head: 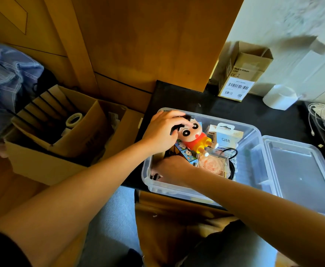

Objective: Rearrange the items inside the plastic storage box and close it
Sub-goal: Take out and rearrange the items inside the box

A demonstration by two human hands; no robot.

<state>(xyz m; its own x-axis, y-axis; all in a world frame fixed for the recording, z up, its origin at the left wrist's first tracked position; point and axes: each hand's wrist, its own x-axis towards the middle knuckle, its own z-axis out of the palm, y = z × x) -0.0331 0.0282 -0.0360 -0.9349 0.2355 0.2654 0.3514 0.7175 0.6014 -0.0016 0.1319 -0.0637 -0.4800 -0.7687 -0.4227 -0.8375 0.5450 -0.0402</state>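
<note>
Clear plastic storage box (253, 132), light and flexible-walled by the look: left hand (160, 132) grasps hard, probably slick cartoon figurine (193, 134) by head; right hand (172, 168) buried among contents, grip indeterminate.

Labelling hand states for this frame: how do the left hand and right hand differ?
The left hand is raised at the storage box's far corner; the right hand reaches down inside its near end. The left hand grips the cartoon figure by the head; what the right hand holds, if anything, is hidden. The left hand's fingers show curled; the right's are out of sight. Both are bare and over the open box.
</note>
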